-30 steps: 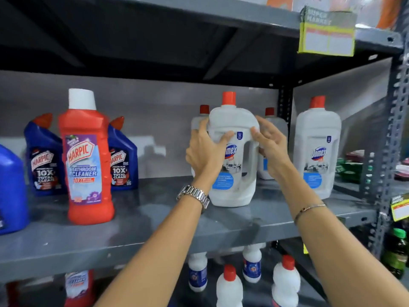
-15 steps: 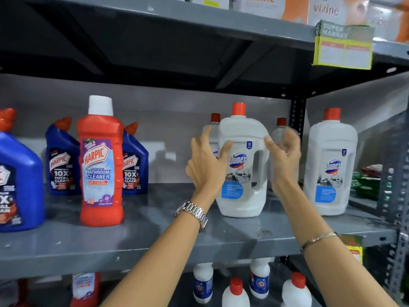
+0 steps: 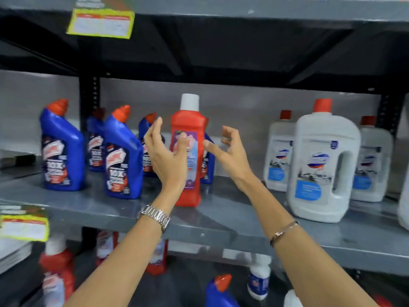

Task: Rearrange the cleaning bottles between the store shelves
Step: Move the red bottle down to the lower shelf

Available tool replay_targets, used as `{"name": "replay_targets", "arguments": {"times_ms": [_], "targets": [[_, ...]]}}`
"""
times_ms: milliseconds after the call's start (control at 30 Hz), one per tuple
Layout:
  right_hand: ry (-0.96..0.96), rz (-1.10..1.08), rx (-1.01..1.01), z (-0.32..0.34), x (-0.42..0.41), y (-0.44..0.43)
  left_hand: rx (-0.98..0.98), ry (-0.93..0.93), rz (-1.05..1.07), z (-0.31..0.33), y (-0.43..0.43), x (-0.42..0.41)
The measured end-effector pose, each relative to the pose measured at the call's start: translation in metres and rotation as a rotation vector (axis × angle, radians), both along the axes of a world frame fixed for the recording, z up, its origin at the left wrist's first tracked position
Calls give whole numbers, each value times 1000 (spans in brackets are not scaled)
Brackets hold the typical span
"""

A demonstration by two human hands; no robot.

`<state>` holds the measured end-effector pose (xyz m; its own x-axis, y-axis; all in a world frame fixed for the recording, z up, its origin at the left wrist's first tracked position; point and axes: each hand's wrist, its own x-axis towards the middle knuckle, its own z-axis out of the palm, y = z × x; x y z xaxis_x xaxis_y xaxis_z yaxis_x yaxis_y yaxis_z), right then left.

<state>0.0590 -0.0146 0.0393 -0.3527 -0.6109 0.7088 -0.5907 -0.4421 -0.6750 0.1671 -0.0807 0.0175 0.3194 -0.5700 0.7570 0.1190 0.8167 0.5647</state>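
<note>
A tall red bathroom-cleaner bottle (image 3: 188,151) with a white cap stands upright on the grey middle shelf (image 3: 221,218). My left hand (image 3: 164,154) is raised just left of it, fingers apart, thumb in front of the label. My right hand (image 3: 228,151) hovers just right of it, fingers curled and apart, holding nothing. Several blue toilet-cleaner bottles (image 3: 122,156) with red caps stand to the left. A big white jug with a red cap (image 3: 323,165) stands to the right, with two smaller white bottles (image 3: 278,156) behind it.
Yellow price tags hang on the upper shelf edge (image 3: 100,23) and on the middle shelf edge at left (image 3: 24,227). On the lower shelf stand red bottles (image 3: 57,278), a blue bottle (image 3: 219,291) and a white bottle (image 3: 257,282). A black upright post (image 3: 88,96) rises behind the blue bottles.
Both hands have let go of the white jug and moved left to either side of the red bottle. The view has swung left, so the jug now stands at the right.
</note>
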Motion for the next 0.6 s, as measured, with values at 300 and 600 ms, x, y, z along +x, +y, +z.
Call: {"name": "replay_targets", "arguments": {"times_ms": [300, 600], "targets": [[-146, 106, 65, -16, 19, -36, 170, -291, -424, -21, -39, 27], [-207, 106, -132, -18, 61, -12, 160, -203, -494, -18, -12, 71]]}}
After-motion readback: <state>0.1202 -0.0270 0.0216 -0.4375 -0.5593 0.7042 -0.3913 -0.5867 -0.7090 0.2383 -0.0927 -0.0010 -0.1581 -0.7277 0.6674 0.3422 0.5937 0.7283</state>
